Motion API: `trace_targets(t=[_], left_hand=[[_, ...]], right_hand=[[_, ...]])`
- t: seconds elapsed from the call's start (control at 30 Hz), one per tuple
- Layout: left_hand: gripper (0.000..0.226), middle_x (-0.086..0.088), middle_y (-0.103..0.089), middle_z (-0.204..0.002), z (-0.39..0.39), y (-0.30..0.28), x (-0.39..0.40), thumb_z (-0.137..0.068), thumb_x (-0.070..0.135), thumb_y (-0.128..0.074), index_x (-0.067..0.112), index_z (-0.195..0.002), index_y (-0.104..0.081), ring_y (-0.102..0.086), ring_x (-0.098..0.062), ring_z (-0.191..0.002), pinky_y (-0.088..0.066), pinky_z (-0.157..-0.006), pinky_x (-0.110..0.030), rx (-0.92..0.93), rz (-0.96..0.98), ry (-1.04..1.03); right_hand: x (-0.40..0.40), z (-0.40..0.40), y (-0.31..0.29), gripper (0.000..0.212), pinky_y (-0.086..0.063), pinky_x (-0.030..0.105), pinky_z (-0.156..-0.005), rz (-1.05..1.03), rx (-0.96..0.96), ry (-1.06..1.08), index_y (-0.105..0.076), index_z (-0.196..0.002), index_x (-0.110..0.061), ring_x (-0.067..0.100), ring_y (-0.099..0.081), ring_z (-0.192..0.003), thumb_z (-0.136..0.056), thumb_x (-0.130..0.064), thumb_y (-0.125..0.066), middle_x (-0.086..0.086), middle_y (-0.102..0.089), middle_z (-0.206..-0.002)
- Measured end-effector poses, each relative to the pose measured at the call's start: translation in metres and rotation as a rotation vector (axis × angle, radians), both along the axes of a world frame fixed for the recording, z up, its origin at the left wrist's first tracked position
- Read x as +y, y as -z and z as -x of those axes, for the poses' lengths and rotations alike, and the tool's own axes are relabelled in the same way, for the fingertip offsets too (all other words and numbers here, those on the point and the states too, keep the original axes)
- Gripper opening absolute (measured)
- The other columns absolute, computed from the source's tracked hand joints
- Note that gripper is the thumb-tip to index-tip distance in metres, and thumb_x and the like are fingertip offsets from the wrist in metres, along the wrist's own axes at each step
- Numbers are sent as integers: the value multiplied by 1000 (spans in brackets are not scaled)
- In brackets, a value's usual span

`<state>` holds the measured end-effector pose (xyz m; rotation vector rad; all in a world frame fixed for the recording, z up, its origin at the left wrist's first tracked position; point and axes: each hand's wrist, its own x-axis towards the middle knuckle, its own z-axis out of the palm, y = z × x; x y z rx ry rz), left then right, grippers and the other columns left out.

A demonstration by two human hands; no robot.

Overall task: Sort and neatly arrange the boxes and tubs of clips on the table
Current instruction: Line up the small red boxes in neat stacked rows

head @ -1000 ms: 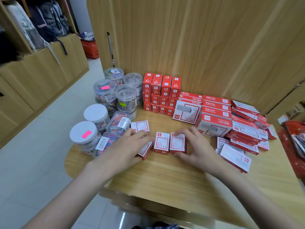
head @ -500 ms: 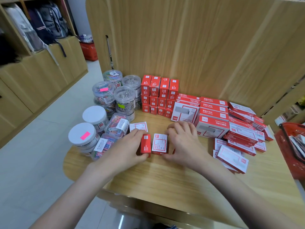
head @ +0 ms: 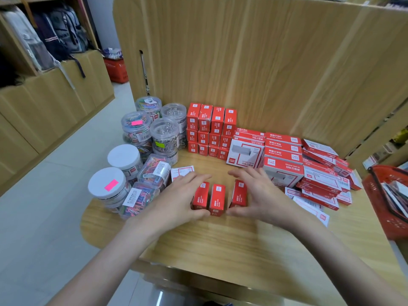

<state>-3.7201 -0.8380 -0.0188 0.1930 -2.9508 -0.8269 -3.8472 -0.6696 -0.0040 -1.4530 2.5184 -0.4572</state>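
Three small red boxes stand side by side on the wooden table (head: 220,244): the left box (head: 201,195), the middle box (head: 217,199) and the right box (head: 239,193). My left hand (head: 176,197) lies against the left box, fingers stretched behind it and thumb in front. My right hand (head: 262,193) flanks the right box the same way, fingers straight. A gap separates the middle and right boxes. A stacked block of small red boxes (head: 210,129) stands at the back.
Clear tubs of clips (head: 164,131), white-lidded tubs (head: 106,184) and clear cases of coloured clips (head: 154,171) crowd the left. Larger red-and-white boxes (head: 282,171) and a loose pile of flat boxes (head: 320,180) fill the right. A red basket (head: 386,195) sits past the right edge. A wooden partition (head: 242,62) backs the table.
The small boxes that lay flat with white faces up now stand on their narrow sides, red faces up. Both hands have shifted to the outer sides of the row.
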Motion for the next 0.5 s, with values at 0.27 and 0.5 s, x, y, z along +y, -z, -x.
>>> trace_targets(t=[0.27, 0.5], left_hand=[[68, 6, -52, -119, 9, 8, 1, -68, 32, -80, 24, -128, -49, -48, -14, -113, -36, -98, -31, 56, -60, 17], [66, 4, -54, -109, 23, -35, -13, -59, 40, -79, 20, -118, -58, -54, -12, -101, -46, -86, -29, 242, -123, 6]], right_hand=[[-6, -17, 25, 75, -27, 16, -85, 107, -107, -50, -41, -130, -20, 15, -44, -111, -67, -41, -77, -4, -47, -117], [-19, 5, -20, 62, -30, 6, -86, 364, -10, -119, -55, -118, -11, 9, -48, -100, -64, -37, -70, 0, -52, -107]])
